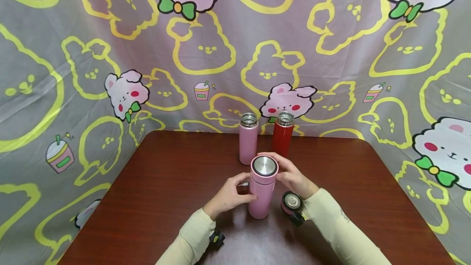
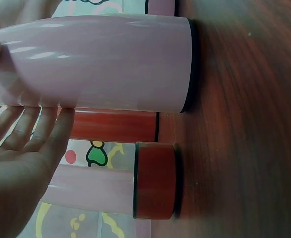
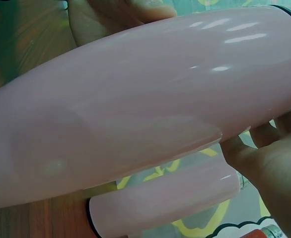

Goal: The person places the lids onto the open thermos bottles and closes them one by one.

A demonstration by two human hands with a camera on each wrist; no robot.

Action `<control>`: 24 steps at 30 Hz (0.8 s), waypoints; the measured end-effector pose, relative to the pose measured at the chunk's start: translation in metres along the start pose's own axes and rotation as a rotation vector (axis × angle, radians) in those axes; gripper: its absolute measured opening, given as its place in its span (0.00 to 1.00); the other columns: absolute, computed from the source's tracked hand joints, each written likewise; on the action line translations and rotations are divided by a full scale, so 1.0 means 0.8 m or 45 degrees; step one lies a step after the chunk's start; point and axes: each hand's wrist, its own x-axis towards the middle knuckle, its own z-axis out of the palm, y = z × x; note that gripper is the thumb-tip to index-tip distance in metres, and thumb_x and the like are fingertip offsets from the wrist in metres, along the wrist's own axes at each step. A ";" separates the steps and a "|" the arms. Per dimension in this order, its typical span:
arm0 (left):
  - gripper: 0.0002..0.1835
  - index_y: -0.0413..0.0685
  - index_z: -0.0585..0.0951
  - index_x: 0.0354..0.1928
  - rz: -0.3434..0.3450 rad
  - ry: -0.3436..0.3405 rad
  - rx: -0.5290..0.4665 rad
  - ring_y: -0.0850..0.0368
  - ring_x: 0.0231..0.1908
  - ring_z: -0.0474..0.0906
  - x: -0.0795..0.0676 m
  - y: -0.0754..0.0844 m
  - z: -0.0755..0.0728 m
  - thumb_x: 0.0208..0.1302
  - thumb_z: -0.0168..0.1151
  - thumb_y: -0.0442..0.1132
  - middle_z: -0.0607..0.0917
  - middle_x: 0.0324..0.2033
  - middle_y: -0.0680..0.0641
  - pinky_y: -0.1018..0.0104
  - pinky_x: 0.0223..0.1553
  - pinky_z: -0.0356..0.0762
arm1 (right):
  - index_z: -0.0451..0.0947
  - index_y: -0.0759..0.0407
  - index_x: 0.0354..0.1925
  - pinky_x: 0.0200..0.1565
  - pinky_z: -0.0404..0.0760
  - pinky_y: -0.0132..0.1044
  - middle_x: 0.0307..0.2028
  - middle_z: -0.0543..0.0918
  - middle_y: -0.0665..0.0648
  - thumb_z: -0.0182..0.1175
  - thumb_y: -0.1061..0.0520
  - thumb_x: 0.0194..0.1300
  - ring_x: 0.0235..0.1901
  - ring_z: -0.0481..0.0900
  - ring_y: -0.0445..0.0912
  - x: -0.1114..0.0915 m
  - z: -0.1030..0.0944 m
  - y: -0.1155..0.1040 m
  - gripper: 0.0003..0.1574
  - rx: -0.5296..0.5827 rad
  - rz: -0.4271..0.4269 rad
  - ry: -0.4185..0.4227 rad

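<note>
A pink thermos (image 1: 261,199) with a steel-topped lid (image 1: 265,166) stands upright between both hands. My left hand (image 1: 229,195) grips its body from the left, thumb in front and fingers behind. From the right and behind, my right hand (image 1: 294,177) holds the upper part near the lid; some of its fingers are hidden. In the right wrist view the thermos (image 3: 135,104) fills most of the picture. A loose pink lid (image 1: 292,203) lies with its inside facing up, beside my right wrist. The left wrist view shows a red lid (image 2: 155,181) on the table.
Behind the held thermos stand an uncapped pink thermos (image 1: 248,142) and an uncapped red thermos (image 1: 283,136). They share a dark reddish wooden table (image 1: 165,199). A patterned cloth (image 1: 220,52) hangs along the table's back and sides.
</note>
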 end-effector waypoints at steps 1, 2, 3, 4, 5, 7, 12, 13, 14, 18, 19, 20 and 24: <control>0.29 0.30 0.71 0.58 -0.002 0.000 -0.003 0.44 0.50 0.76 0.000 0.000 0.000 0.52 0.68 0.27 0.79 0.49 0.35 0.47 0.52 0.72 | 0.58 0.64 0.67 0.58 0.69 0.45 0.60 0.71 0.56 0.41 0.66 0.58 0.58 0.69 0.49 -0.001 0.000 -0.001 0.36 -0.002 0.008 0.004; 0.29 0.30 0.71 0.58 -0.005 0.000 -0.005 0.44 0.50 0.76 0.000 0.001 0.000 0.52 0.68 0.27 0.79 0.49 0.35 0.47 0.52 0.72 | 0.58 0.63 0.67 0.58 0.69 0.45 0.60 0.71 0.56 0.41 0.66 0.58 0.58 0.69 0.49 -0.001 0.000 -0.001 0.36 0.000 0.016 0.007; 0.30 0.30 0.71 0.58 -0.006 0.000 -0.006 0.44 0.50 0.76 0.000 0.001 0.001 0.52 0.68 0.27 0.79 0.49 0.35 0.47 0.52 0.72 | 0.58 0.62 0.67 0.58 0.69 0.45 0.60 0.71 0.56 0.41 0.66 0.58 0.58 0.69 0.49 -0.002 0.001 -0.002 0.36 -0.001 0.023 0.009; 0.30 0.30 0.71 0.58 -0.006 0.001 -0.007 0.44 0.50 0.76 0.000 0.001 0.001 0.52 0.68 0.27 0.79 0.49 0.35 0.47 0.52 0.72 | 0.59 0.61 0.67 0.58 0.70 0.45 0.60 0.71 0.56 0.42 0.66 0.59 0.58 0.69 0.49 -0.002 0.001 -0.003 0.36 -0.001 0.030 0.011; 0.29 0.30 0.71 0.58 -0.007 0.001 -0.006 0.44 0.50 0.76 0.000 0.002 0.001 0.52 0.68 0.27 0.79 0.49 0.35 0.48 0.52 0.72 | 0.59 0.61 0.67 0.57 0.70 0.46 0.60 0.71 0.55 0.42 0.65 0.59 0.58 0.69 0.48 -0.003 0.001 -0.004 0.36 -0.004 0.039 0.015; 0.29 0.30 0.71 0.58 -0.004 0.003 -0.003 0.44 0.50 0.76 0.000 0.001 0.001 0.52 0.68 0.27 0.79 0.49 0.35 0.48 0.52 0.72 | 0.59 0.61 0.67 0.57 0.71 0.46 0.59 0.71 0.56 0.43 0.65 0.60 0.58 0.69 0.49 -0.003 0.002 -0.006 0.35 -0.005 0.051 0.017; 0.29 0.30 0.71 0.58 0.003 0.005 -0.001 0.43 0.50 0.76 0.000 0.001 0.000 0.52 0.68 0.27 0.79 0.48 0.35 0.49 0.52 0.73 | 0.58 0.63 0.66 0.55 0.73 0.47 0.59 0.71 0.56 0.47 0.63 0.62 0.58 0.69 0.49 -0.005 0.003 -0.009 0.33 -0.035 0.063 0.038; 0.29 0.30 0.71 0.58 0.004 0.004 -0.002 0.43 0.50 0.76 0.000 0.001 0.000 0.52 0.68 0.27 0.79 0.48 0.35 0.49 0.52 0.73 | 0.58 0.63 0.66 0.55 0.73 0.47 0.59 0.71 0.56 0.48 0.63 0.62 0.58 0.69 0.49 -0.005 0.003 -0.009 0.33 -0.044 0.063 0.043; 0.29 0.30 0.71 0.58 0.005 0.003 -0.003 0.43 0.50 0.76 0.000 0.001 0.000 0.52 0.68 0.27 0.79 0.48 0.35 0.49 0.52 0.73 | 0.58 0.64 0.66 0.55 0.72 0.46 0.59 0.71 0.57 0.48 0.63 0.62 0.58 0.69 0.49 -0.005 0.002 -0.009 0.33 -0.051 0.060 0.046; 0.29 0.30 0.71 0.57 0.008 0.005 0.004 0.46 0.49 0.77 0.000 0.001 0.000 0.52 0.68 0.26 0.79 0.48 0.35 0.49 0.52 0.73 | 0.58 0.68 0.65 0.57 0.71 0.44 0.58 0.72 0.57 0.51 0.62 0.62 0.58 0.69 0.49 -0.005 0.002 -0.009 0.34 -0.108 0.051 0.063; 0.29 0.30 0.72 0.57 0.006 0.005 0.004 0.47 0.49 0.77 0.000 0.001 0.000 0.51 0.68 0.26 0.79 0.48 0.35 0.49 0.52 0.73 | 0.58 0.69 0.64 0.57 0.70 0.43 0.58 0.72 0.57 0.52 0.61 0.62 0.58 0.69 0.49 -0.005 0.001 -0.008 0.34 -0.135 0.046 0.070; 0.29 0.30 0.72 0.57 0.006 0.006 0.006 0.48 0.49 0.77 0.000 0.001 0.001 0.51 0.68 0.27 0.79 0.48 0.35 0.49 0.52 0.73 | 0.58 0.70 0.64 0.58 0.69 0.42 0.58 0.73 0.58 0.53 0.61 0.61 0.57 0.69 0.49 -0.005 0.000 -0.008 0.34 -0.160 0.040 0.075; 0.29 0.30 0.72 0.57 0.001 0.008 0.004 0.49 0.50 0.77 0.000 0.002 0.001 0.51 0.69 0.26 0.79 0.49 0.35 0.49 0.52 0.73 | 0.59 0.70 0.64 0.59 0.67 0.41 0.57 0.74 0.58 0.57 0.59 0.61 0.57 0.71 0.50 -0.006 -0.001 -0.008 0.36 -0.240 0.027 0.095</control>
